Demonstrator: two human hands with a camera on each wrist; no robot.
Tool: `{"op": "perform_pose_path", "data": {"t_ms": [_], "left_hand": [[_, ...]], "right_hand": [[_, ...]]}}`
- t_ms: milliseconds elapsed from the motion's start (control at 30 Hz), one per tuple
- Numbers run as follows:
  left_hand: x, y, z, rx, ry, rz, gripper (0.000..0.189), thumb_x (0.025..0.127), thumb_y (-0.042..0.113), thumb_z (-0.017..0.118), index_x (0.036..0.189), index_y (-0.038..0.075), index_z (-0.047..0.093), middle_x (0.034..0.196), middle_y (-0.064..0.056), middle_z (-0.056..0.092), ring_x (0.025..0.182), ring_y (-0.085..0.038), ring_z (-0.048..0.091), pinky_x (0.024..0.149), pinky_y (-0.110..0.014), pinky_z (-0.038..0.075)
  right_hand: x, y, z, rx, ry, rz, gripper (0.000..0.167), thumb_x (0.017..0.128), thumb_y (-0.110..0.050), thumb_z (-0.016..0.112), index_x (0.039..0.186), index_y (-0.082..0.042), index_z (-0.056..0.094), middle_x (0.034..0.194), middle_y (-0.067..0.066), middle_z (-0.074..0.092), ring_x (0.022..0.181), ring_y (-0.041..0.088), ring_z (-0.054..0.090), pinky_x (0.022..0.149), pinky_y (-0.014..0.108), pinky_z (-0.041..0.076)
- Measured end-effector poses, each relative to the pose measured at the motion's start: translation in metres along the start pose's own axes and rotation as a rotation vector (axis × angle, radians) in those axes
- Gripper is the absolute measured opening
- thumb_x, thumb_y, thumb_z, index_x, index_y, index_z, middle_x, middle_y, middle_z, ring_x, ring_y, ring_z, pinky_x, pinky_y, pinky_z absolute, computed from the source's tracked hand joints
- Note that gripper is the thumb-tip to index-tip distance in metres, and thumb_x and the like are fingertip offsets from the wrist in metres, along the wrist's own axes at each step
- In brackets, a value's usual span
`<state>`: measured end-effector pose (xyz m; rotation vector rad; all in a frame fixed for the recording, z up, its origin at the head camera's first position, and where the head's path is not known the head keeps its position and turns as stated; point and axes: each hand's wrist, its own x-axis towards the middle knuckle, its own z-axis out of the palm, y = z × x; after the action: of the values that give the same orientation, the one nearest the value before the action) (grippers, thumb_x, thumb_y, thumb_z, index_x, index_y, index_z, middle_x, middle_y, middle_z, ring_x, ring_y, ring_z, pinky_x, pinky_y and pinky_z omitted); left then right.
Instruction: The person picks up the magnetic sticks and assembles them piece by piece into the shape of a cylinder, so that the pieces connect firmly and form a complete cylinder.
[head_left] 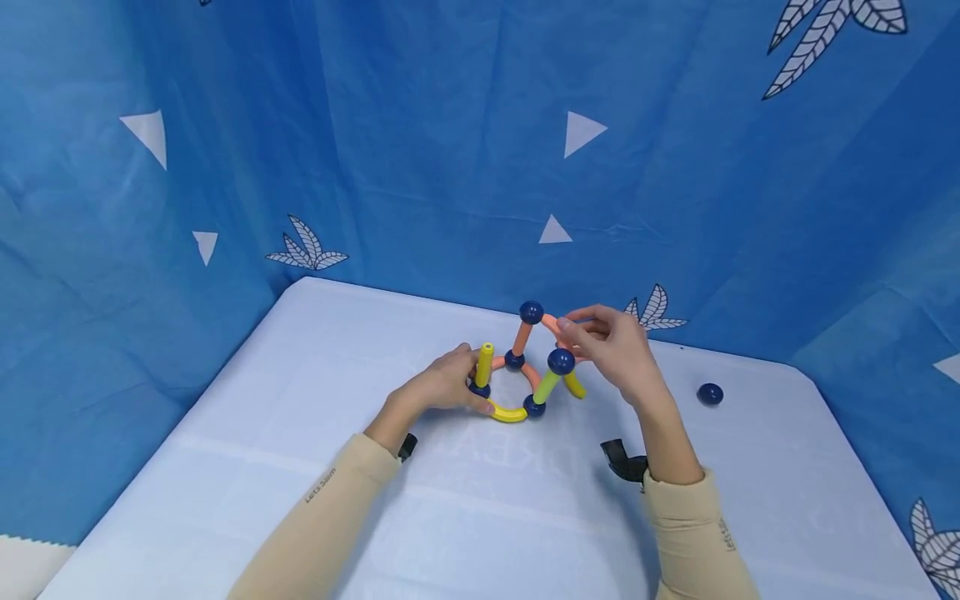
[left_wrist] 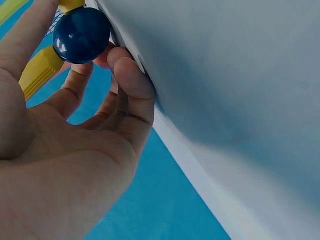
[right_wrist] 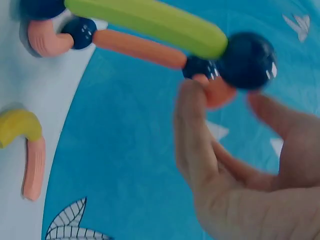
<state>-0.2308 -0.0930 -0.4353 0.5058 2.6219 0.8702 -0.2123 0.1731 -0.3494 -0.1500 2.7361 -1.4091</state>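
Note:
A magnetic ball-and-rod structure stands on the table, its base a ring of curved rods joined by dark blue balls. My left hand [head_left: 442, 383] holds the base at its left ball [left_wrist: 82, 35], below a yellow upright rod [head_left: 485, 367]. An orange upright [head_left: 522, 340] and a green upright [head_left: 547, 387] each carry a ball on top. My right hand [head_left: 611, 346] pinches a curved orange rod [right_wrist: 220, 94] at the top, beside the orange upright's ball [head_left: 532, 312]. Its thumb is close to the green upright's ball [right_wrist: 248, 61]. The yellow upright's top end is bare.
A loose dark blue ball [head_left: 710, 394] lies on the table at the right. Behind the structure lie a yellow curved rod [right_wrist: 20, 125] and a pink rod [right_wrist: 34, 170], end to end. A blue patterned cloth [head_left: 450, 167] hangs around the white table [head_left: 487, 517].

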Motion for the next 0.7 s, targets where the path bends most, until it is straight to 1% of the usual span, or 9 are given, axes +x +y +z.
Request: {"op": "perform_pose_path", "data": {"t_ms": [67, 167, 233, 300, 400, 467, 533, 600, 700], "left_hand": [[0.000, -0.001, 0.000, -0.002, 0.006, 0.006, 0.054, 0.077, 0.037, 0.096, 0.115, 0.013, 0.066, 0.104, -0.006, 0.055, 0.093, -0.021, 0.053, 0.082, -0.034, 0.046], [-0.001, 0.000, 0.000, -0.004, 0.015, 0.003, 0.059, 0.077, 0.037, 0.097, 0.121, 0.013, 0.067, 0.104, -0.007, 0.055, 0.093, -0.021, 0.053, 0.083, -0.035, 0.047], [-0.002, 0.001, 0.002, -0.012, 0.024, -0.009, 0.066, 0.076, 0.037, 0.097, 0.129, 0.012, 0.066, 0.105, -0.007, 0.055, 0.093, -0.021, 0.053, 0.083, -0.036, 0.048], [-0.002, 0.003, 0.003, -0.018, 0.033, -0.022, 0.075, 0.076, 0.038, 0.097, 0.138, 0.011, 0.064, 0.106, -0.006, 0.055, 0.094, -0.021, 0.054, 0.084, -0.036, 0.049], [-0.003, 0.006, 0.006, -0.015, 0.048, -0.049, 0.084, 0.077, 0.038, 0.096, 0.147, 0.011, 0.059, 0.106, -0.006, 0.054, 0.095, -0.020, 0.054, 0.085, -0.036, 0.049], [-0.004, 0.009, 0.008, -0.003, 0.056, -0.066, 0.086, 0.078, 0.039, 0.095, 0.150, 0.012, 0.056, 0.106, -0.006, 0.054, 0.095, -0.020, 0.054, 0.084, -0.036, 0.049], [-0.004, 0.010, 0.009, 0.010, 0.059, -0.077, 0.085, 0.080, 0.039, 0.094, 0.150, 0.012, 0.055, 0.106, -0.006, 0.054, 0.095, -0.020, 0.054, 0.085, -0.037, 0.048], [-0.003, 0.012, 0.011, 0.010, 0.058, -0.079, 0.081, 0.082, 0.038, 0.093, 0.148, 0.011, 0.055, 0.105, -0.006, 0.057, 0.096, -0.020, 0.054, 0.087, -0.037, 0.049], [-0.003, 0.013, 0.011, -0.010, 0.047, -0.065, 0.068, 0.084, 0.036, 0.092, 0.137, 0.010, 0.059, 0.104, -0.005, 0.062, 0.098, -0.020, 0.057, 0.091, -0.039, 0.051]], "right_hand": [[0.000, 0.003, -0.007, 0.022, -0.102, 0.015, 0.067, 0.101, -0.054, 0.066, 0.146, -0.005, 0.057, 0.132, 0.019, 0.069, 0.110, 0.028, 0.075, 0.106, 0.051, 0.054], [-0.001, 0.011, -0.015, 0.000, -0.261, 0.032, 0.077, 0.101, -0.051, 0.069, 0.156, -0.003, 0.045, 0.146, 0.022, 0.060, 0.130, 0.036, 0.064, 0.114, 0.059, 0.044], [-0.002, 0.017, -0.013, -0.031, -0.342, 0.028, 0.082, 0.098, -0.042, 0.075, 0.158, 0.000, 0.040, 0.149, 0.024, 0.057, 0.137, 0.040, 0.057, 0.114, 0.060, 0.044], [-0.002, 0.025, -0.005, -0.095, -0.373, 0.015, 0.081, 0.094, -0.036, 0.082, 0.154, 0.002, 0.045, 0.144, 0.022, 0.061, 0.136, 0.040, 0.056, 0.109, 0.060, 0.048], [-0.002, 0.036, 0.015, -0.161, -0.354, -0.021, 0.059, 0.090, -0.029, 0.086, 0.137, 0.001, 0.064, 0.125, 0.015, 0.073, 0.123, 0.035, 0.066, 0.102, 0.057, 0.053], [-0.002, 0.042, 0.028, -0.183, -0.295, -0.046, 0.038, 0.089, -0.023, 0.087, 0.119, -0.004, 0.074, 0.110, 0.010, 0.078, 0.112, 0.031, 0.072, 0.098, 0.053, 0.056], [-0.004, 0.045, 0.038, -0.198, -0.227, -0.080, 0.023, 0.089, -0.017, 0.087, 0.107, -0.007, 0.077, 0.103, 0.008, 0.080, 0.107, 0.030, 0.076, 0.096, 0.051, 0.058], [-0.006, 0.046, 0.045, -0.212, -0.156, -0.096, 0.015, 0.088, -0.012, 0.087, 0.100, -0.008, 0.078, 0.098, 0.007, 0.080, 0.103, 0.030, 0.077, 0.092, 0.050, 0.061], [-0.009, 0.045, 0.053, -0.247, -0.081, -0.119, 0.014, 0.087, -0.009, 0.087, 0.098, -0.007, 0.077, 0.094, 0.008, 0.079, 0.098, 0.030, 0.077, 0.087, 0.047, 0.062]]}}
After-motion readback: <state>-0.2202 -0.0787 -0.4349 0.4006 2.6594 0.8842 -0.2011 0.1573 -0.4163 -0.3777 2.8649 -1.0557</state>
